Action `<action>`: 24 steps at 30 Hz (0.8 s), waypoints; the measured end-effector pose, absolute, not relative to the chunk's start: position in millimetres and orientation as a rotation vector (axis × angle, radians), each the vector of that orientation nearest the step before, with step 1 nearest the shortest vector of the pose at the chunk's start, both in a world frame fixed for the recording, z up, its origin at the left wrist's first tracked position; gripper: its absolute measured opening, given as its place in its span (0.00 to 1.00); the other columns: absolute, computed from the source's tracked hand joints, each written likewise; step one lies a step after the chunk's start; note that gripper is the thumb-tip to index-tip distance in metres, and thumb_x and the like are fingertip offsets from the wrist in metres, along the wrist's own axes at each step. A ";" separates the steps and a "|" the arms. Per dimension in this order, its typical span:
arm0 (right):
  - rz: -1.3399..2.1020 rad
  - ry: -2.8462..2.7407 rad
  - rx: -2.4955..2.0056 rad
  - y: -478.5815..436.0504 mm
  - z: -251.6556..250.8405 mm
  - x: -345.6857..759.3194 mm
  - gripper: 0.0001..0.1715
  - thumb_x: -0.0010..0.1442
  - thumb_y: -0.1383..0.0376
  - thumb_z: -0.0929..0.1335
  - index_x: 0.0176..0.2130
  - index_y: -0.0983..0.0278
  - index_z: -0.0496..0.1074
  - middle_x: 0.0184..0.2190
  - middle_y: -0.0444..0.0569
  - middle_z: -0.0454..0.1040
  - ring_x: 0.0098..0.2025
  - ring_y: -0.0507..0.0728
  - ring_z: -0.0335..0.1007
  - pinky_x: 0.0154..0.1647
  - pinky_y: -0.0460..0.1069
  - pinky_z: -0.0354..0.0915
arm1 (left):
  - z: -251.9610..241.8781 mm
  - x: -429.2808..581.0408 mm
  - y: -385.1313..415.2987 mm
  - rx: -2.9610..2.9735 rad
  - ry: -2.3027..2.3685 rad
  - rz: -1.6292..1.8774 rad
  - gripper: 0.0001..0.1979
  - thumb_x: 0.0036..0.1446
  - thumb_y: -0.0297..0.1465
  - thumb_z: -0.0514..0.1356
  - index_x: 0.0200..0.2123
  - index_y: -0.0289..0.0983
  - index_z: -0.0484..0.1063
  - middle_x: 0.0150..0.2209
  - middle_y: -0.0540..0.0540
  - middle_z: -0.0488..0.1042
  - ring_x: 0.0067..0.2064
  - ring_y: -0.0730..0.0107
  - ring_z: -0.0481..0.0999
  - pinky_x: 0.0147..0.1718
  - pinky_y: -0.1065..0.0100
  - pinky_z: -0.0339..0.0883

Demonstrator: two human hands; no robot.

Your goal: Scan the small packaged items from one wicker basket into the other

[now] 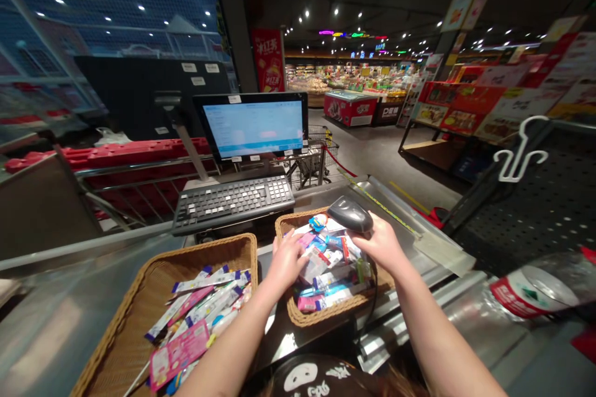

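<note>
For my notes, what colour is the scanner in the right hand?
The scanner is black, seen in the head view.

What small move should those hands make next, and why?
Probably lift a packet toward the scanner with the left hand: that hand reaches into the smaller basket, while the right hand holds the scanner over it.

Keyboard (pixel 233 200) showing matt plastic. Right of keyboard, scanner (pixel 349 214) showing smooth, faintly glossy plastic. Lower right of keyboard, small basket (pixel 321 318) showing rough weave, packets (pixel 333 277) gleaming. Lower left of keyboard, metal counter (pixel 41 316) reflecting.
</note>
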State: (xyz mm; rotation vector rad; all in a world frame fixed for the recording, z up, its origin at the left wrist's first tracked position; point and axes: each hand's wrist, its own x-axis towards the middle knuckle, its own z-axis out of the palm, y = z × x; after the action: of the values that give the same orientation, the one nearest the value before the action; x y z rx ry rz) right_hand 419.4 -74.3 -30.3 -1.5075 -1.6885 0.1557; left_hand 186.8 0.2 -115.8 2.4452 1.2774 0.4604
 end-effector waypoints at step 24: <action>0.046 -1.855 -1.260 -57.8 10.5 349.7 0.16 0.51 0.65 0.69 0.43 0.61 0.74 0.45 0.53 0.77 0.49 0.65 0.71 0.54 0.59 0.64 | -13.4 80.6 7.9 2.257 1.583 1.226 0.12 0.60 0.37 0.54 0.30 0.40 0.75 0.63 0.45 0.65 0.69 0.47 0.49 0.60 0.31 0.41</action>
State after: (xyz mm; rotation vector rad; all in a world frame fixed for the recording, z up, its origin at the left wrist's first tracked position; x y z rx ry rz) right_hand 349.7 -57.8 10.5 -1.2604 -1.8551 0.0458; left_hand 80.6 7.9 -13.4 2.2568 1.5831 1.2258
